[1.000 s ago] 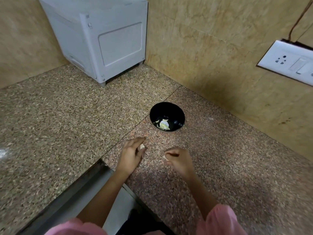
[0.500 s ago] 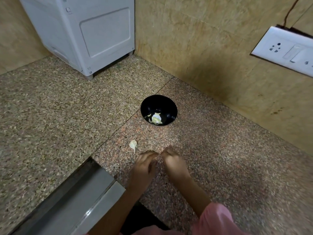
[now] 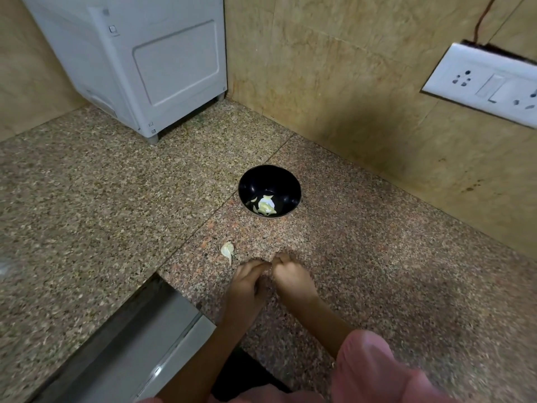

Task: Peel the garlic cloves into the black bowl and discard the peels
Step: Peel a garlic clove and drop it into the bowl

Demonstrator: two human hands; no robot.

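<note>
Head view: I look down on a speckled stone bench [image 3: 87, 199]. The black bowl [image 3: 252, 184] sits near the wall corner, and some pale garlic bits [image 3: 266, 206] lie at its bottom. It is a short reach in front of the hands. I think that is so a peeled clove can drop straight in.

One more garlic piece [image 3: 227, 250] lies alone on the bench, between the bowl and the hands and nearest the left hand. I cannot tell if it is a whole clove or only skin.

The left hand [image 3: 247, 282] and the right hand [image 3: 292, 279] are low over the bench with their fingertips meeting. The fingers of both are curled in, as if picking at something tiny. I guess a clove is being peeled there, but anything they hold is hidden, so I cannot tell.

Both arms come up from the bottom, the right one in a pink sleeve [image 3: 372, 367]. A white box [image 3: 145, 62] stands at the back, and a wall socket [image 3: 488, 82] is on the right.
</note>
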